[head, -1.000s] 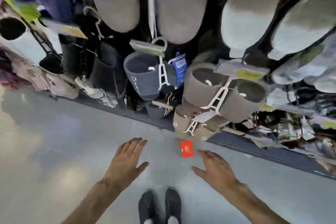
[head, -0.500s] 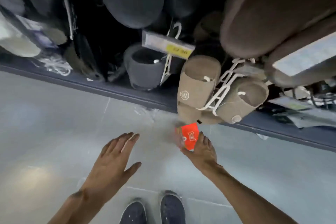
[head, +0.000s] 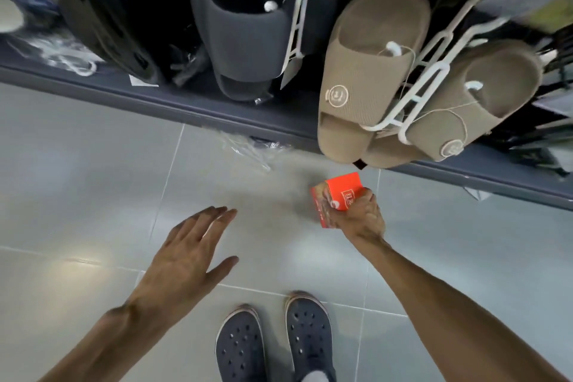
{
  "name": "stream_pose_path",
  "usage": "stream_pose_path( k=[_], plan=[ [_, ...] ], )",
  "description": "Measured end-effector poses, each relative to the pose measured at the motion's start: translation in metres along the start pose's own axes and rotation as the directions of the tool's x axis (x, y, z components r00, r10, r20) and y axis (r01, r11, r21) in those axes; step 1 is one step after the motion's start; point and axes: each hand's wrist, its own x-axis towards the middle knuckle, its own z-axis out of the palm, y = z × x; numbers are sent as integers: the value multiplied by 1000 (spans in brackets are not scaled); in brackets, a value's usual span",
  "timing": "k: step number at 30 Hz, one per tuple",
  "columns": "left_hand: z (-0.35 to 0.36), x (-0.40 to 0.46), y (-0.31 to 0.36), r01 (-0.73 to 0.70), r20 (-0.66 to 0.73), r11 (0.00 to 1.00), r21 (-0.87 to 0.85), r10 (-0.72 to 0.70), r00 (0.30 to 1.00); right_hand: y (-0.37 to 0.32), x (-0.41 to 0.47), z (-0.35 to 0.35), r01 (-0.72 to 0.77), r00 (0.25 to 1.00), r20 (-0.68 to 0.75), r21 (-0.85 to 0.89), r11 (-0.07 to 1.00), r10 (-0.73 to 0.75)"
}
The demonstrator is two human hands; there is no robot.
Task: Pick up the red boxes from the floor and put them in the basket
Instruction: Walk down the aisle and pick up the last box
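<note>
Down by the shelf base, my right hand grips the red box just under the hanging tan slippers; my left hand hovers with fingers spread, holding nothing. I judge that lifting straight up could knock the box against those slippers. No basket shows, so I must turn to find it.
</note>
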Motion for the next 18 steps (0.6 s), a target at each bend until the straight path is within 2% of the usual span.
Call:
stream_pose_path(
  k=[3, 9, 14, 18],
  plan=[
    [-41, -11, 35, -73, 34, 996, 56, 71, 997, -1, -50, -56, 52, 998, 44, 42, 998, -54],
    [-166, -30, 127, -239, 41, 964, 116, 235, 971, -13, -162, -221, 126, 984, 123, 21, 992, -128],
    [-282, -63, 218, -396, 63, 894, 208, 392, 918, -15, -250, -372, 159, 985, 72, 11, 987, -159],
    [-362, -97, 304, -551, 73, 797, 247, 551, 831, 1, -327, -493, 146, 989, -47, 123, 982, -141]
  ],
)
